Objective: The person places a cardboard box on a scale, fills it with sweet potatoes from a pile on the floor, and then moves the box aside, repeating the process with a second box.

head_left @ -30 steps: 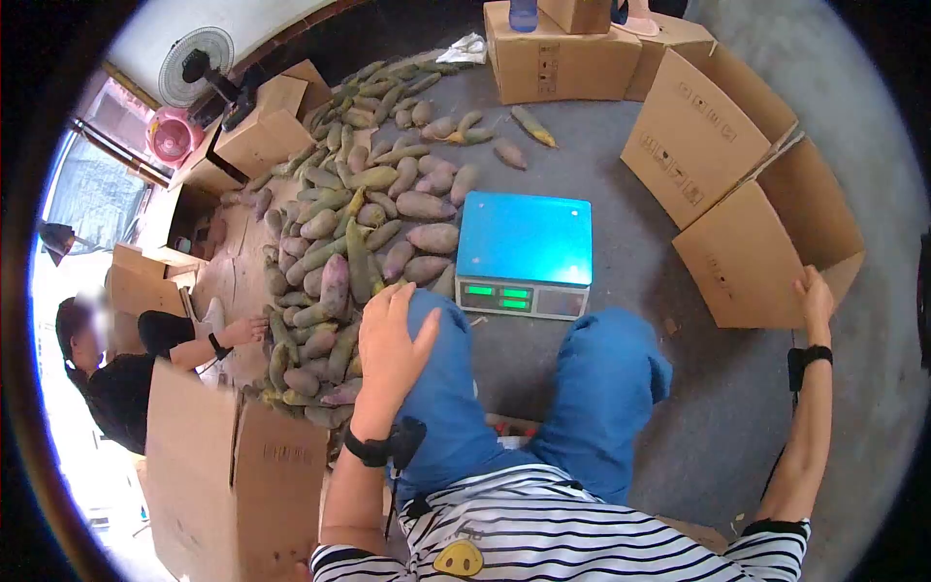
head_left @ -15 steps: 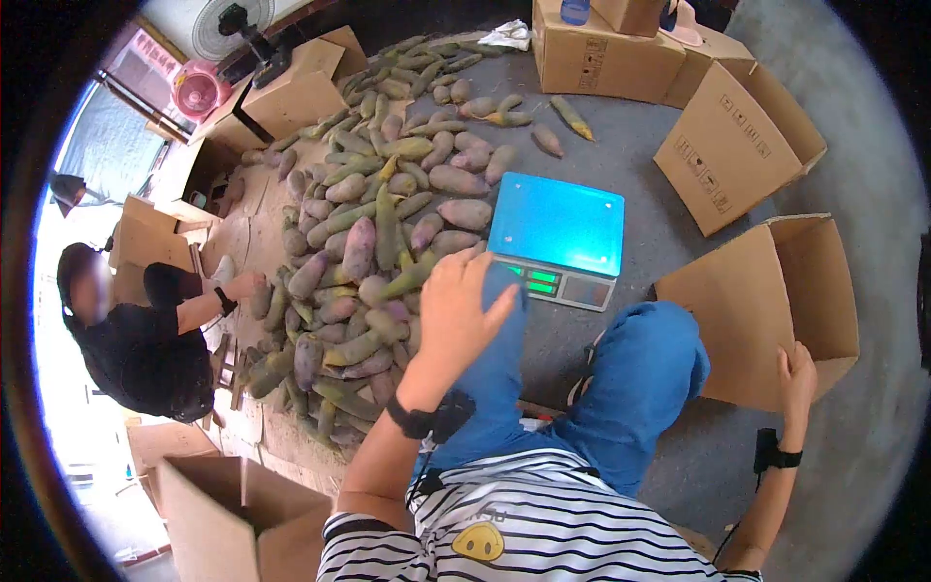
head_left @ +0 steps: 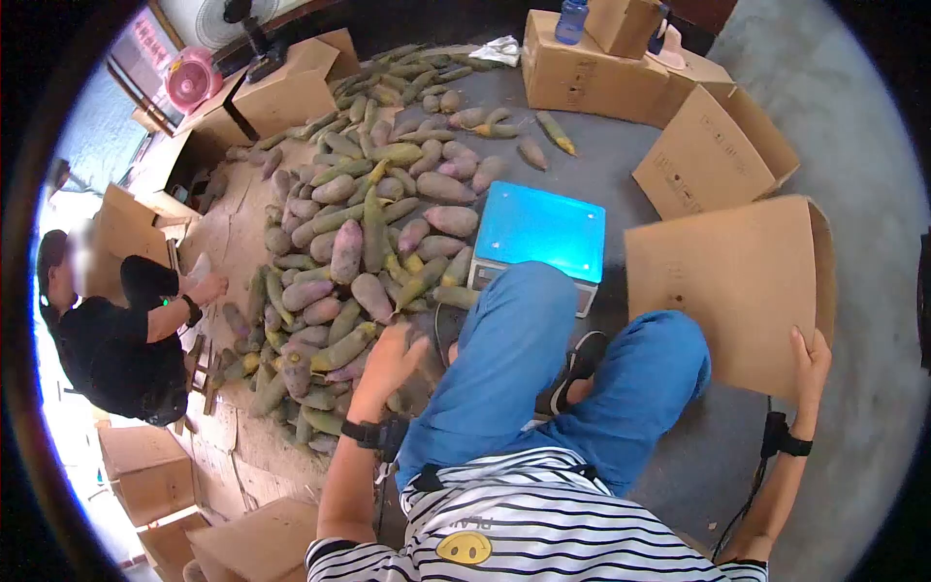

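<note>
My right hand (head_left: 811,364) grips the near edge of an open cardboard box (head_left: 722,291) standing to the right of my knees. The box is tilted, with its broad side turned toward me. My left hand (head_left: 386,367) hangs beside my left knee, over the near edge of a large pile of long green and purple radishes (head_left: 373,228). Its fingers look loosely apart, slightly smeared, with nothing visible in them. Beyond my knees is a digital scale (head_left: 539,228) with a bare blue plate; my left knee hides most of its front panel.
Another open cardboard box (head_left: 703,155) stands behind the scale on the right, near closed boxes with a blue bottle (head_left: 572,19) on top. At left a co-worker (head_left: 116,339) sits beside the pile. More boxes (head_left: 145,470) lie at lower left. A fan (head_left: 252,39) stands at the back.
My left hand has moved off my knee, down and left toward the radishes. The box in my right hand has tilted and swung, hiding its opening. My left knee now covers the scale's display.
</note>
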Action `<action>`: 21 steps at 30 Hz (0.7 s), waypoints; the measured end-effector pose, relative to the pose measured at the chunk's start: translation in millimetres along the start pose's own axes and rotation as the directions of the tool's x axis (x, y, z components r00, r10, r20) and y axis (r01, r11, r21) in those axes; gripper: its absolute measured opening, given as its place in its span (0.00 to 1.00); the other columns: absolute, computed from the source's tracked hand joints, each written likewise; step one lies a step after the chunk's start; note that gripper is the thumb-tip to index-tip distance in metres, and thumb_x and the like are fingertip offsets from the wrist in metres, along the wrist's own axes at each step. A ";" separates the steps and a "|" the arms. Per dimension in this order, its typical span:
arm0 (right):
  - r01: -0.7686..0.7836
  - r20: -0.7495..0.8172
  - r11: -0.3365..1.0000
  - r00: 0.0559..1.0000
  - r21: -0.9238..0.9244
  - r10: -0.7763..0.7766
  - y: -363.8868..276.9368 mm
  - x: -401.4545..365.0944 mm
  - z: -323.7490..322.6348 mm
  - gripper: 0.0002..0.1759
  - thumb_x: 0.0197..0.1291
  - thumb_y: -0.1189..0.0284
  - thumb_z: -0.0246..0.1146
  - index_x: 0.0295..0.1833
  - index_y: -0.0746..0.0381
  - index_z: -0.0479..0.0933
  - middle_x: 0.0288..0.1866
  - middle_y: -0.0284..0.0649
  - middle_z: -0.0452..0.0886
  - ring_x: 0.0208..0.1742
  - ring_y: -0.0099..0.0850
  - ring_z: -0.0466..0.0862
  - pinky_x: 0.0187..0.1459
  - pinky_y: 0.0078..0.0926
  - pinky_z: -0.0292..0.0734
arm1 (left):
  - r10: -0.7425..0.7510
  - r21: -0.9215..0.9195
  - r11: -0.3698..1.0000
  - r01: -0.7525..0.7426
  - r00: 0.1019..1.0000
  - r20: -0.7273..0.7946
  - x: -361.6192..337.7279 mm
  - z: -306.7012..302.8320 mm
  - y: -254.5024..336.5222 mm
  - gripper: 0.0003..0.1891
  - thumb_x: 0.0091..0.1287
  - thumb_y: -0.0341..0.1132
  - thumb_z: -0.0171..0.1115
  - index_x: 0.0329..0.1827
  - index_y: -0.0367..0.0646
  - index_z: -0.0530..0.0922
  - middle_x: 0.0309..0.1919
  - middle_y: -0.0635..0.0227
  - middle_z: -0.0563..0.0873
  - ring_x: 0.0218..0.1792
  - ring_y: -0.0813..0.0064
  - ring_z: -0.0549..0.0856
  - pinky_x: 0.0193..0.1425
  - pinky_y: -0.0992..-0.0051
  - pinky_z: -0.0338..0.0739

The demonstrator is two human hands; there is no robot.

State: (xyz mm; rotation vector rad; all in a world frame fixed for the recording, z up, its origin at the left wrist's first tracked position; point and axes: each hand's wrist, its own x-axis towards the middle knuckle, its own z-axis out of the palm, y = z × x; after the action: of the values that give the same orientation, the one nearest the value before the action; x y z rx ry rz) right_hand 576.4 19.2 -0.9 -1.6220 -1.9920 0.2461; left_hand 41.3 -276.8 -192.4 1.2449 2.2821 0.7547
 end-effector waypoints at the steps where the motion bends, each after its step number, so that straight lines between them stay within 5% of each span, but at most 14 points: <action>1: 0.075 -0.006 0.997 0.997 0.018 -0.075 -25.3 -2.3 -3.6 0.13 0.61 0.68 0.63 0.41 0.69 0.77 0.33 0.45 0.77 0.34 0.34 0.76 0.39 0.29 0.71 | -0.075 0.053 0.996 0.071 0.992 0.096 -5.1 1.4 -13.9 0.25 0.63 0.48 0.60 0.52 0.33 0.74 0.49 0.45 0.79 0.52 0.48 0.78 0.56 0.61 0.72; 5: 0.315 0.081 0.949 0.946 -0.002 -0.314 -76.4 9.9 -3.5 0.13 0.60 0.69 0.63 0.42 0.70 0.76 0.32 0.46 0.76 0.34 0.36 0.76 0.38 0.31 0.71 | -0.238 0.103 0.971 0.216 0.917 0.321 -6.8 11.2 -44.2 0.26 0.61 0.50 0.61 0.49 0.33 0.74 0.47 0.45 0.79 0.50 0.48 0.79 0.54 0.59 0.73; 10: 0.621 0.070 0.781 0.784 -0.072 -0.617 -139.6 43.9 42.8 0.15 0.57 0.67 0.65 0.38 0.70 0.75 0.32 0.48 0.76 0.35 0.46 0.76 0.36 0.34 0.71 | -0.195 0.257 0.958 0.125 0.944 0.266 2.1 16.9 -49.9 0.25 0.61 0.49 0.61 0.50 0.34 0.74 0.47 0.45 0.80 0.50 0.48 0.79 0.53 0.57 0.74; 12: 0.646 0.183 0.752 0.761 -0.129 -0.622 -162.9 61.5 64.0 0.18 0.56 0.63 0.66 0.34 0.69 0.73 0.33 0.48 0.77 0.36 0.48 0.76 0.37 0.36 0.71 | -0.205 0.265 0.955 0.136 0.945 0.255 1.6 15.3 -50.2 0.25 0.61 0.48 0.60 0.50 0.35 0.74 0.47 0.45 0.80 0.51 0.48 0.79 0.53 0.56 0.74; 17: 0.770 0.075 0.623 0.636 -0.138 -0.768 -209.5 83.8 139.1 0.18 0.56 0.60 0.66 0.37 0.65 0.73 0.35 0.46 0.78 0.40 0.47 0.78 0.39 0.39 0.73 | -0.291 0.288 0.931 0.223 0.931 0.221 -14.2 10.7 -64.4 0.22 0.62 0.48 0.60 0.48 0.37 0.74 0.48 0.47 0.80 0.52 0.50 0.79 0.54 0.58 0.74; 21: 0.756 0.112 0.639 0.654 -0.141 -0.748 -243.6 81.8 146.5 0.18 0.56 0.60 0.66 0.41 0.62 0.74 0.38 0.44 0.80 0.42 0.45 0.79 0.41 0.38 0.75 | -0.367 0.270 0.914 0.304 0.903 0.225 -31.6 11.2 -80.6 0.25 0.61 0.48 0.61 0.51 0.36 0.75 0.50 0.45 0.80 0.53 0.49 0.78 0.56 0.59 0.73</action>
State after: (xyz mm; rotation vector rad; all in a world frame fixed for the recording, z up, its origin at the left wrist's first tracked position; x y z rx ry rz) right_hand 284.6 63.9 16.6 -0.7214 -2.5902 -0.2327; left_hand 13.8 -337.1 -249.1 0.9333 2.3085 0.1853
